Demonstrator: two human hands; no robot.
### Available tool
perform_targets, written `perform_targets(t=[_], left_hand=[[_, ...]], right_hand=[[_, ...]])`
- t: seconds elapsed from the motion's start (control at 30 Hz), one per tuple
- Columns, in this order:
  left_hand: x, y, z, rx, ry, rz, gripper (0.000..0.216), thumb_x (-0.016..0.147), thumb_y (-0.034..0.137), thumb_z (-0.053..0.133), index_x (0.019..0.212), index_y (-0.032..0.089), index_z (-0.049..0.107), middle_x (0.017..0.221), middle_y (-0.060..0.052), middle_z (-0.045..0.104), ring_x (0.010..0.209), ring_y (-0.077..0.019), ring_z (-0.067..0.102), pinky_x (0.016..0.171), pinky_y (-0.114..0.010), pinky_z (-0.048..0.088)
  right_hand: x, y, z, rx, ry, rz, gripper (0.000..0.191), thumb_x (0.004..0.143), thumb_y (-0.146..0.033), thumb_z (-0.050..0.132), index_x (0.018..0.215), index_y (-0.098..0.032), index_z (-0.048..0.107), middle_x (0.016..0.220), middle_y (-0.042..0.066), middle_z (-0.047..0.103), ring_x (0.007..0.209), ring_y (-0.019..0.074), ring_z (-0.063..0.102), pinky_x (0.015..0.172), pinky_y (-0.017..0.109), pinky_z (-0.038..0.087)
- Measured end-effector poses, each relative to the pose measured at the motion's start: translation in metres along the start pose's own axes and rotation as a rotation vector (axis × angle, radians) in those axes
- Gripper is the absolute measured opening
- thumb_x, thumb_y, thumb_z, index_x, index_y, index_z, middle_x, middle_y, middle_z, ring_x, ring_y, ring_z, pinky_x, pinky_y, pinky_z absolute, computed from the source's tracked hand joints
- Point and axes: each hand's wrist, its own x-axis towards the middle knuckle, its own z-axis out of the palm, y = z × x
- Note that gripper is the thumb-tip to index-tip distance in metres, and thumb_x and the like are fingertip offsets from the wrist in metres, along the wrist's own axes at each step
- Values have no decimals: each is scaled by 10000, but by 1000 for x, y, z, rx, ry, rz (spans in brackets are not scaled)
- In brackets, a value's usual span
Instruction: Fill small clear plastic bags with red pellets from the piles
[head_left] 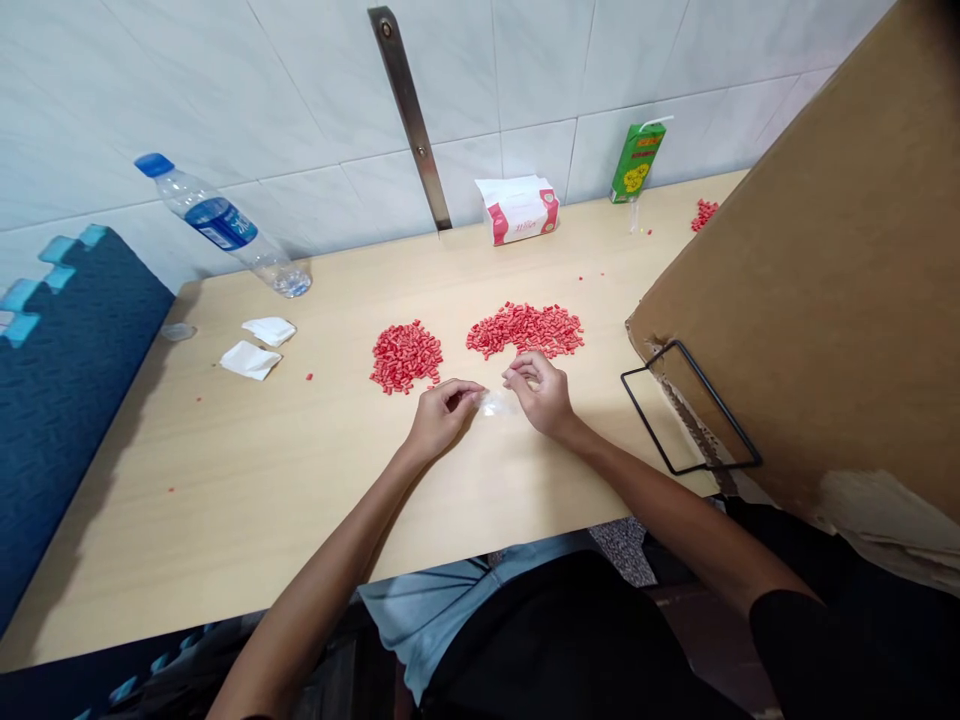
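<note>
The left hand and right hand, fingers curled and half closed, pinch a small clear plastic bag between them, just below two heaps of red plastic pellets on the pale wooden counter.

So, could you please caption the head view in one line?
Left hand pinches clear film near right hand, beside red pellets.

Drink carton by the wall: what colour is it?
The carton is green with a yellow flower pattern, seen best in the head view.
</note>
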Motion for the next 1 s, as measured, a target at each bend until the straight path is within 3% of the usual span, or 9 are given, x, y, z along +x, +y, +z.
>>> perform_targets(t=[0.17,0.4,1.0], left_hand=[[-3,-2,1,-127,29,-25,265,757,318,664,963,159,714,833,-62,722,770,-172,652,727,-289,520],[-5,0,1,-274,32,-55,352,729,296,716,1046,148,673,836,-70,734,800,-173,677,762,-290,521],[-10,12,4,-450,150,-122,326,617,290,799,869,151,645,721,-19,675,680,-138,647,713,-285,529]], right_hand=[[-2,-3,-2,143,-78,111,196,794,-375,649,833,-216,542,760,8,646,686,175,698,658,314,564],[-7,-7,1,201,-173,141,200,799,-369,651,838,-209,539,796,26,678,791,192,724,736,327,573],[-10,-10,1,243,-183,197,235,777,-395,679,842,-213,548,803,25,699,788,193,731,738,331,585]])
